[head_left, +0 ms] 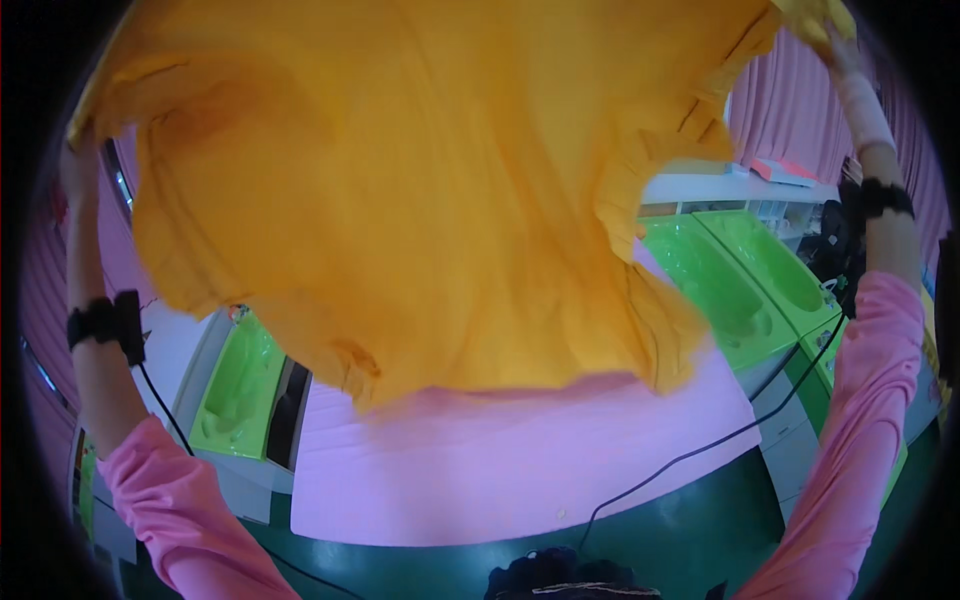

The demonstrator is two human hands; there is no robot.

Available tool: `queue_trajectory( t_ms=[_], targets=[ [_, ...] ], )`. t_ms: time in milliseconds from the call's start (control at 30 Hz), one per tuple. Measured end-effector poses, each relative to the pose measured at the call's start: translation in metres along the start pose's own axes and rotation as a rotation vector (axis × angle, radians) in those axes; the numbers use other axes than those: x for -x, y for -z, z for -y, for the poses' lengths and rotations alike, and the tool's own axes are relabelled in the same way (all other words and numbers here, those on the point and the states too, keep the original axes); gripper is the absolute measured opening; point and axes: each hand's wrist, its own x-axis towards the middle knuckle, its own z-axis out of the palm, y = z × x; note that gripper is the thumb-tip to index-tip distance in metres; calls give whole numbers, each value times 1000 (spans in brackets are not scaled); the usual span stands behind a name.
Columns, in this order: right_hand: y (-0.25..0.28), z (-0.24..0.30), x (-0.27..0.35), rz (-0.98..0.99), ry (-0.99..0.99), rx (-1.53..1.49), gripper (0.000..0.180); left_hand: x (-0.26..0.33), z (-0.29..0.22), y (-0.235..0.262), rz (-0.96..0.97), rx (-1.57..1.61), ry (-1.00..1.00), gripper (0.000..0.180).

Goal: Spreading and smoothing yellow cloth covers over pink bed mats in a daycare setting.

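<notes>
Gripping yellow cloth [430,200] by its edges, with left hand [80,160] at upper left of frame and right hand [838,48] at top right corner. Hanging spread out and creased across top and centre, blurred at lower hem, overlapping pink sheet [450,470] at bottom centre in view; can't tell if touching it. Can see green tubs [240,385] at lower left and middle right, plus black cable [680,460] crossing lower right.
</notes>
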Motion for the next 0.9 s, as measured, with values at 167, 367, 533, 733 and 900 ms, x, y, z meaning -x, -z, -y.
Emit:
queue_trajectory(
  t_ms=[167, 367, 533, 733, 900],
  targets=[
    [80, -143, 111, 236, -355, 75, 41, 154, 6, 12, 438, 535, -119, 26],
    [254, -202, 369, 461, -651, 373, 29, 370, 44, 113, 830, 488, 141, 30],
    [354, -198, 510, 216, -1288, 92, 18, 530, 120, 223, 1131, 254, -27, 30],
    [394, -181, 549, 171, -1460, 308, 36, 611, 106, 266, 1376, 145, 123, 33],
    [394, -153, 575, 135, -1516, 274, 35, 647, 132, 294, 1248, 23, 167, 23]
  ],
)
